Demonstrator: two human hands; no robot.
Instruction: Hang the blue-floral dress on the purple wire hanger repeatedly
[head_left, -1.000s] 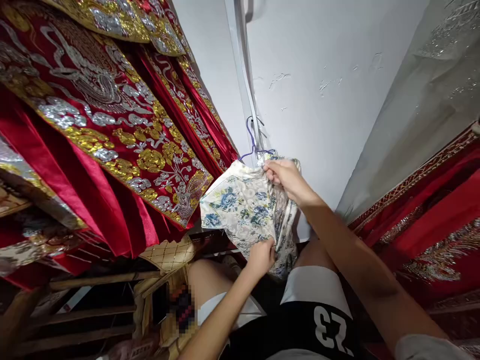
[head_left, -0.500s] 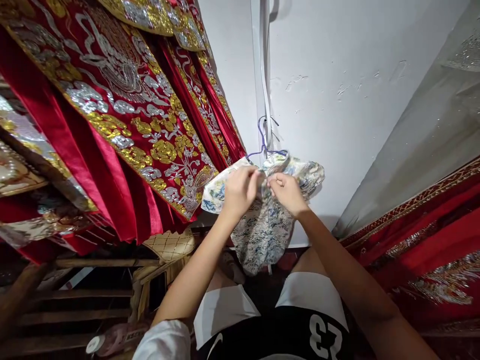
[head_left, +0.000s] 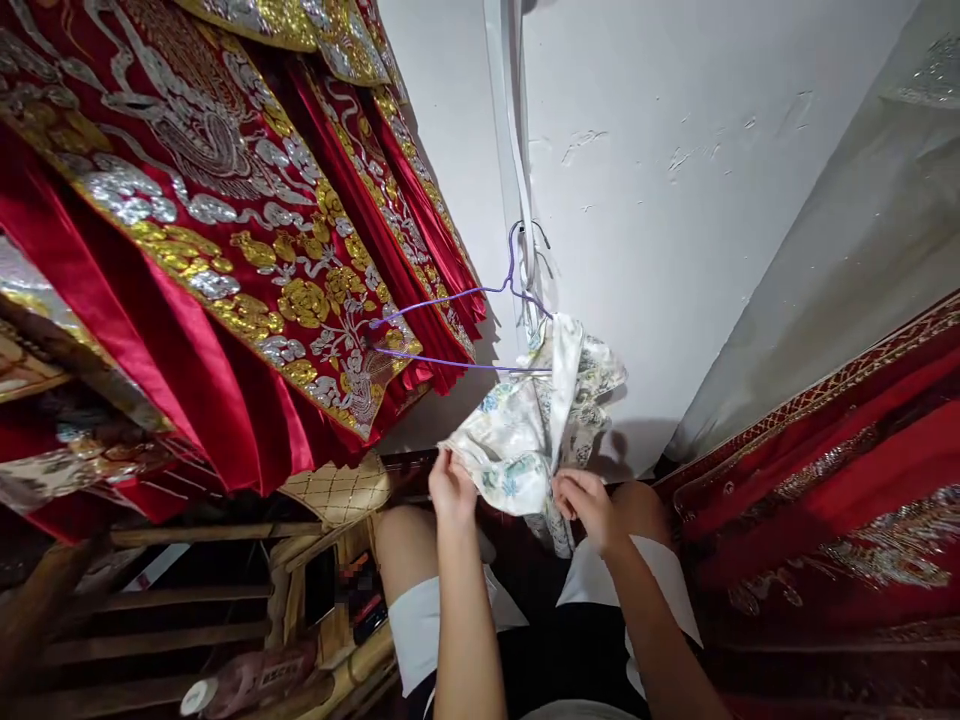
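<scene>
A cream garment with blue flower print (head_left: 536,425) hangs half off a purple wire hanger (head_left: 450,325) hooked on the white wall. The hanger's left arm is bare. My left hand (head_left: 452,487) pinches the garment's lower left edge. My right hand (head_left: 589,505) grips the bunched cloth at its lower right. Both hands are closed on the fabric, low in front of my knees.
Red robes with gold and silver embroidery (head_left: 225,230) hang close on the left, and more red embroidered cloth (head_left: 832,480) on the right. A grey sheet (head_left: 840,240) leans at the right. Wooden shelves (head_left: 172,590) and a woven basket (head_left: 337,490) stand at lower left.
Both hands have dropped from the garment's collar to its lower edge. The garment has slid off the hanger's left arm, which now shows bare.
</scene>
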